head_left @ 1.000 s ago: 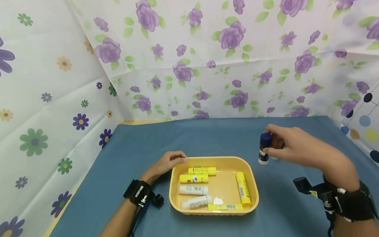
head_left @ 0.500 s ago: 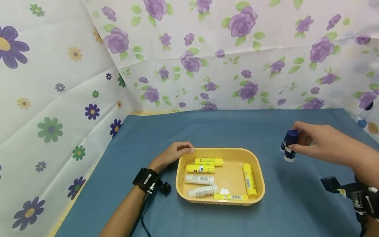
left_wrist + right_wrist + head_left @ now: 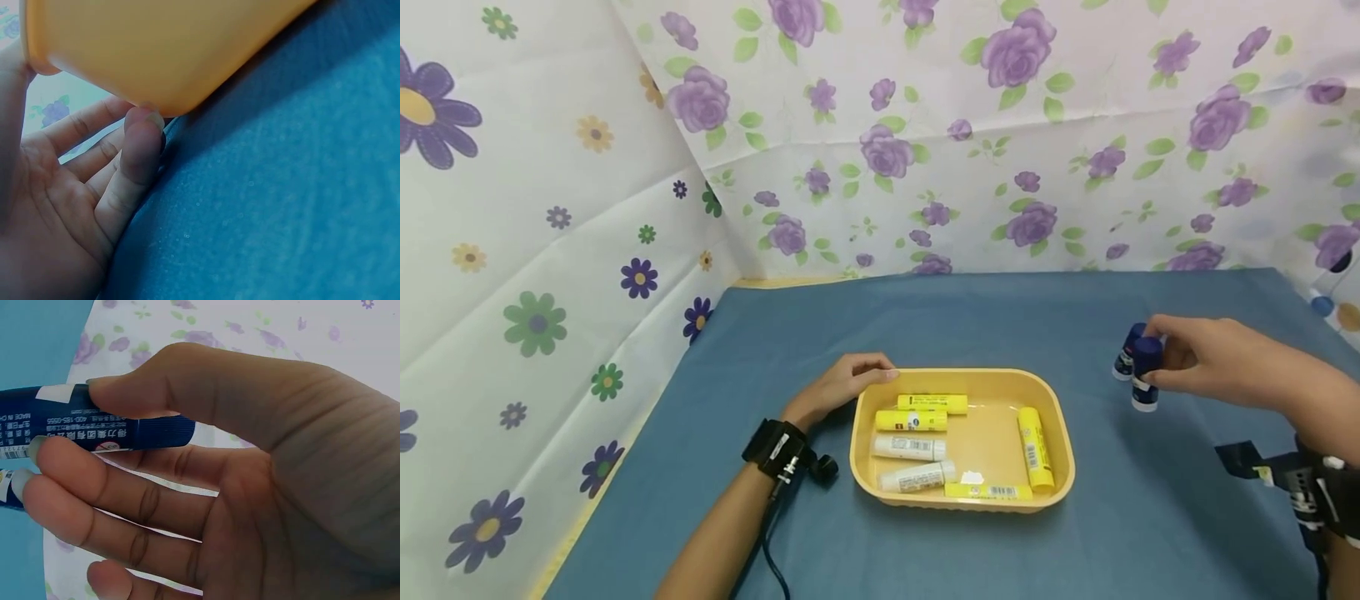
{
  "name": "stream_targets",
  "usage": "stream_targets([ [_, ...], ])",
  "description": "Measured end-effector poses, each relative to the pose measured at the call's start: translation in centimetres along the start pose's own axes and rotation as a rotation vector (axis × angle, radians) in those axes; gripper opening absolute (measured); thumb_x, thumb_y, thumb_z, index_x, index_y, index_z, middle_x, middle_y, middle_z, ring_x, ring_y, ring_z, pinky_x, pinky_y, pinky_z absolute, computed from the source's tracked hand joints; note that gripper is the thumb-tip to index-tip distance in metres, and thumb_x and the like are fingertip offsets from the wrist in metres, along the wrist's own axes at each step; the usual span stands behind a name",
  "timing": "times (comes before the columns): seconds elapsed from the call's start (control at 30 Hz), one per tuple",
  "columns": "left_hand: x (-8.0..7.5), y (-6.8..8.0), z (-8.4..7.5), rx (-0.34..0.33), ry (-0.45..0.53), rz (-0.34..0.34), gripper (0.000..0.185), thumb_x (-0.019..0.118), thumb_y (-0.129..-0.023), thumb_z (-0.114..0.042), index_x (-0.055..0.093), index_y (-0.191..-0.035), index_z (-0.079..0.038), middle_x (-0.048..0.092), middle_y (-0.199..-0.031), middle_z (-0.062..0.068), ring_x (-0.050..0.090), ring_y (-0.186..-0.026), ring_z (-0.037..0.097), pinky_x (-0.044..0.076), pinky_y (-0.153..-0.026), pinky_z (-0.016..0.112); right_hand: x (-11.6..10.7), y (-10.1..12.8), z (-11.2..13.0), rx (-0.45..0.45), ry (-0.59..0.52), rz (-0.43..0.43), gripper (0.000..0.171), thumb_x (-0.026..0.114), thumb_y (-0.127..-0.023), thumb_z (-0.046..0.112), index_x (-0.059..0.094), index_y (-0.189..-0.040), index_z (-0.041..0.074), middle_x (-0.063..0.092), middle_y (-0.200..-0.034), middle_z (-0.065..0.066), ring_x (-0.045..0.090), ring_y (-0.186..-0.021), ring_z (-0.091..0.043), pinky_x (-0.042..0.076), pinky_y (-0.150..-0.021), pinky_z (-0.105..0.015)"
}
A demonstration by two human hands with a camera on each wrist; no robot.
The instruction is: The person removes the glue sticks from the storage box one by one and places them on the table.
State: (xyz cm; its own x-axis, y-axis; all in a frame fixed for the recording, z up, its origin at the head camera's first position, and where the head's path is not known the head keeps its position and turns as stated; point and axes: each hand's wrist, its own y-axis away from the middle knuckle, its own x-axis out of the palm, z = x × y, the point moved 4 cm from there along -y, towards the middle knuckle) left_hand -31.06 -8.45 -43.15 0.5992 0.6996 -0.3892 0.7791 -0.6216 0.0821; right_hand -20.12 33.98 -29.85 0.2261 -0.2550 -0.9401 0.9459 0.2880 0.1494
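Observation:
My right hand pinches a dark blue glue stick by its upper part and holds it upright. In the right wrist view the thumb lies along one side of this glue stick, with fingers on the other. Just behind it stands a second blue glue stick, partly hidden. My left hand grips the back left corner of a yellow tray; in the left wrist view its fingers touch the tray's outer wall.
Inside the tray lie yellow glue sticks, one on the right and two at the upper left. Another yellow one lies along the front wall, beside two white glue sticks. Blue cloth covers the table; flowered sheets hang behind.
My right hand has moved right with the blue glue stick, bringing it beside the second one. The head view has shifted. The left hand keeps its place on the tray.

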Motion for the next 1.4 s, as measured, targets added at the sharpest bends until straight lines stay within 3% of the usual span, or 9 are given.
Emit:
stream_targets([
  [0.3,-0.1,-0.2,-0.4,0.032,0.010,0.012,0.031,0.060,-0.102,-0.042,0.073,-0.112,-0.017,0.070,-0.110,0.006,0.063,-0.099,0.025,0.050,-0.088,0.038,0.4,-0.5,-1.3,0.048,-0.008,0.054,0.048,0.078,-0.088,0.023,0.054,-0.119,-0.005,0.067,-0.081,0.002,0.062,-0.071,-0.014,0.053,-0.062,-0.039],
  [0.8,0.0,0.2,-0.4,0.022,-0.007,-0.008,0.031,0.059,-0.102,-0.042,0.073,-0.111,-0.016,0.069,-0.109,0.005,0.062,-0.102,0.025,0.047,-0.090,0.039,1.6,-1.0,-2.6,0.034,-0.091,0.139,0.038,0.075,-0.089,0.018,0.054,-0.115,-0.001,0.065,-0.078,0.001,0.060,-0.069,-0.015,0.047,-0.062,-0.035],
  [1.4,0.6,0.2,0.6,0.013,0.021,0.010,0.028,0.058,-0.103,-0.037,0.072,-0.112,-0.014,0.069,-0.111,0.005,0.062,-0.104,0.023,0.046,-0.093,0.040,3.8,-1.1,-4.2,0.088,-0.157,0.235,0.038,0.075,-0.087,0.015,0.053,-0.114,-0.001,0.065,-0.082,-0.004,0.062,-0.072,-0.019,0.048,-0.064,-0.038],
])
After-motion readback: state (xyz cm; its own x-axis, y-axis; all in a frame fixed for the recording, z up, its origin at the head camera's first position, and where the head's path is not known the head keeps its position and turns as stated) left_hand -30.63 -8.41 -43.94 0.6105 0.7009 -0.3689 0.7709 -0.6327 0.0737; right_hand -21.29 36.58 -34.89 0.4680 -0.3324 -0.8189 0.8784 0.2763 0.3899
